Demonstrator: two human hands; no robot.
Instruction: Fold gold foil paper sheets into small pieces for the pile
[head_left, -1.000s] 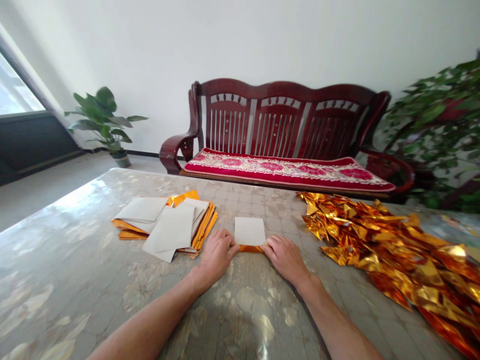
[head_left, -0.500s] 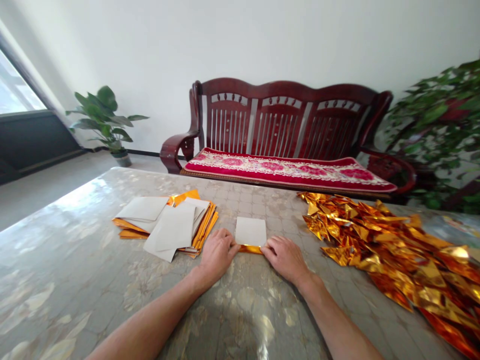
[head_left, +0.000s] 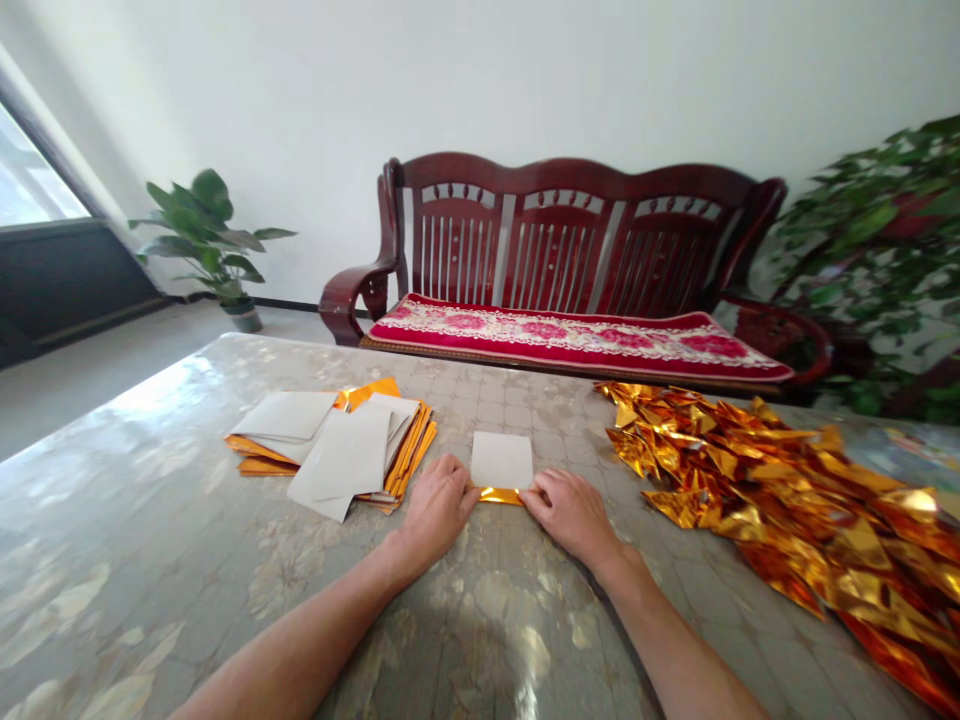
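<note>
A glossy tabletop (head_left: 150,520) with a marbled grey and cream pattern fills the lower view, its surface slick and reflective. Beyond the tabletop's far edge stands a dark red wooden bench (head_left: 570,240) with slatted back panels, curved arms and a long red cushion (head_left: 577,340) patterned with pink flowers. On the tabletop, well to the right of the hands, spreads a big heap of folded gold foil pieces (head_left: 780,500), crinkled, angular and brightly shiny. To the left of the hands lies a loose stack of flat rectangular sheets (head_left: 337,445), matte white on the upper faces with orange-gold edges showing beneath.

Between the two piles, near the middle of the tabletop, lies a single foil sheet (head_left: 501,462), white side up, its near edge turned over into a narrow gold strip. The left hand (head_left: 436,508) presses down on the left end of that fold, fingers curled narrow and pinching the strip against the tabletop. The right hand (head_left: 571,512) does the same at the right end, fingers bent close together on the folded edge. Both palms rest flat and low.
</note>
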